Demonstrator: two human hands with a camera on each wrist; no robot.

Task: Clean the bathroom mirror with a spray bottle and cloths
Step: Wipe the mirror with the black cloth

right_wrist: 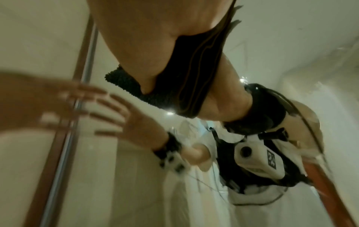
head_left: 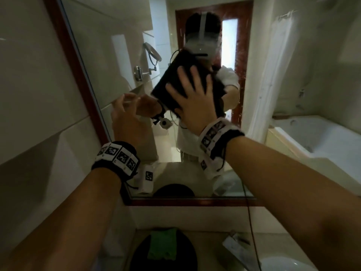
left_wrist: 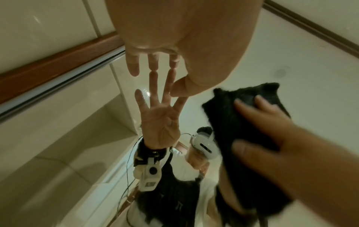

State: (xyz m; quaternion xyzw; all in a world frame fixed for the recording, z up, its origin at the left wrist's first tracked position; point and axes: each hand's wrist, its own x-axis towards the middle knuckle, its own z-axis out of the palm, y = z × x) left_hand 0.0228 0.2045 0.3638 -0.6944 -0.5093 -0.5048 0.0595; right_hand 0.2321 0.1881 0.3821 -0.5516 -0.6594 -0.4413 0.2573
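The bathroom mirror (head_left: 125, 47) fills the middle of the head view, framed in dark wood. My right hand (head_left: 193, 96) lies flat with spread fingers on a folded dark cloth (head_left: 168, 90) and presses it against the glass. The same cloth (left_wrist: 229, 110) under that hand (left_wrist: 272, 130) shows in the left wrist view, and the cloth (right_wrist: 194, 76) shows again in the right wrist view. My left hand (head_left: 123, 112) is held up near the mirror's left edge, its straight fingertips (left_wrist: 153, 63) touching the glass and holding nothing. No spray bottle is in view.
The wooden frame (head_left: 72, 61) meets a tiled wall (head_left: 29, 94) on the left. Below the mirror, a green cloth (head_left: 162, 245) lies on a dark round object on the counter, with a white basin (head_left: 283, 265) and a small packet (head_left: 236, 243) to the right. A bathtub (head_left: 312, 137) appears as a reflection.
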